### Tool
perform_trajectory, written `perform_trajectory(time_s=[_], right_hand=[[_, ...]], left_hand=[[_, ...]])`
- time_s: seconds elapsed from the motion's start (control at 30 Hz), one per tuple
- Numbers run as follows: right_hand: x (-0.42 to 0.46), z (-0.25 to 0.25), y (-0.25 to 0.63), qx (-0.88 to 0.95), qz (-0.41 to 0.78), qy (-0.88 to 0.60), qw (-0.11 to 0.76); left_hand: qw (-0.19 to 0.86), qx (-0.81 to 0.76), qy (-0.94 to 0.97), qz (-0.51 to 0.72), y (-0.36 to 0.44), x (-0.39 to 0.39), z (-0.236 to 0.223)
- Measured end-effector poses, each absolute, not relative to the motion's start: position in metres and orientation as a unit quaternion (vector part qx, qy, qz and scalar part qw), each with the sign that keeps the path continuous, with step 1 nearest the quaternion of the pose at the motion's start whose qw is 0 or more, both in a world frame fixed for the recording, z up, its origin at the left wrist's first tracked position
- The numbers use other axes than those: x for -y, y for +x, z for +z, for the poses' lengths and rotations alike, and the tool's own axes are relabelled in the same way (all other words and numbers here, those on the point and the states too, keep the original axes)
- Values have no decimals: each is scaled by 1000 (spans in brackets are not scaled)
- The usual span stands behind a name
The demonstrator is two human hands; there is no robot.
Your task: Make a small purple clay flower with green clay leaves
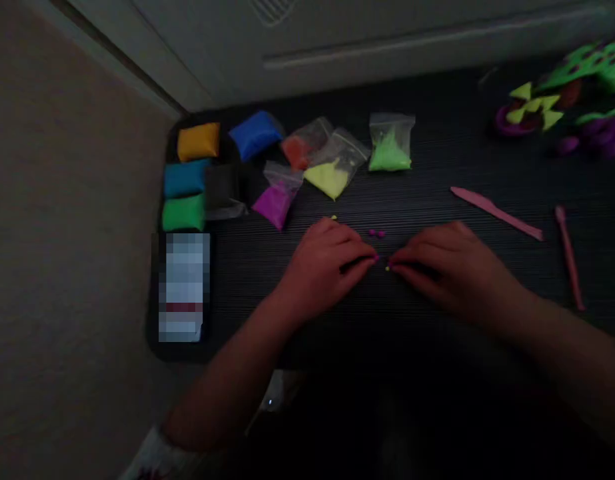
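My left hand (324, 263) is closed in a pinch, thumb and index finger together on a tiny piece of purple clay (376, 257). Facing it a short gap away, my right hand (452, 263) also pinches, with a bit of purple showing at its fingertips. A tiny yellow bit (387, 269) sits against those right fingertips; whether it is held or lies on the table I cannot tell. Just beyond both hands, two small purple balls (376, 233) lie side by side. A yellow crumb (334, 217) is partly hidden behind my left knuckles.
Clay packets line the dark table's back left, among them an orange packet (198, 142), a blue packet (256, 135) and a purple bag (277, 203). A phone (182, 287) lies at left. Pink modelling tools (497, 212) and clay figures (532, 113) are at right.
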State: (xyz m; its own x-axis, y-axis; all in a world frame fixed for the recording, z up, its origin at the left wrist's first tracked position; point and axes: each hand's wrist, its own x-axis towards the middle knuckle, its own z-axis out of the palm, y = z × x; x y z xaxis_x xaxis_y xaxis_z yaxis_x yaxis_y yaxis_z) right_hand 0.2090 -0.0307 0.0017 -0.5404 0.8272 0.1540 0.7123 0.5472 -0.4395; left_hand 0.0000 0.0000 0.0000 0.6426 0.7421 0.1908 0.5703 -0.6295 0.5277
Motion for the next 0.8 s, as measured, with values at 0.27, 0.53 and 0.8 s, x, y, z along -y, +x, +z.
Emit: perform_trajectory(time_s=[0.27, 0.53, 0.8], right_hand=[[29, 0, 208, 862, 183, -446, 157], [29, -1, 208, 860, 181, -451, 153], [28, -2, 207, 861, 177, -451, 153]], left_hand=[[220, -368, 886, 178, 2, 2, 0], [213, -366, 890, 168, 3, 2, -1], [208, -361, 894, 166, 2, 2, -2]])
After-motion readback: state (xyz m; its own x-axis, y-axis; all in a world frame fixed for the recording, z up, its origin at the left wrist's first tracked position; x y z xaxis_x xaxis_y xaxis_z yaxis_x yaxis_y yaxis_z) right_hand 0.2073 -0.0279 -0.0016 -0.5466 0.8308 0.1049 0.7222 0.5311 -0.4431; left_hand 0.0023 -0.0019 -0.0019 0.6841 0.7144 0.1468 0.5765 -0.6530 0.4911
